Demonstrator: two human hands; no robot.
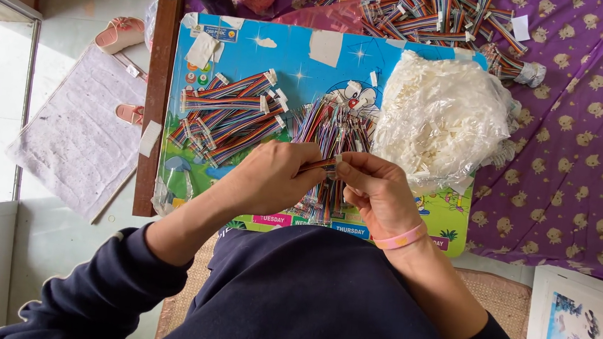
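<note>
A person in a dark sweatshirt works over a cartoon-printed board (413,207) laid across the lap, its near edge half hidden behind both forearms. The left hand (272,178) and right hand (375,190) meet above the board's near middle, fingers of each pinched shut on the two ends of one rainbow ribbon cable (320,166), which spans the small gap between them; its connector end is too small to make out. Just beyond the hands on the board lies a loose heap of cables (330,125), with a neater stack of finished cables (230,114) toward the board's left edge and a clear bag of white connectors (442,116) crowding its right side, leaving little bare board. Past the far edge, more cable bundles (428,14) rest on purple cloth (576,141), cut off by the frame. Left of the board, a sandal (120,33) sits on the floor.
</note>
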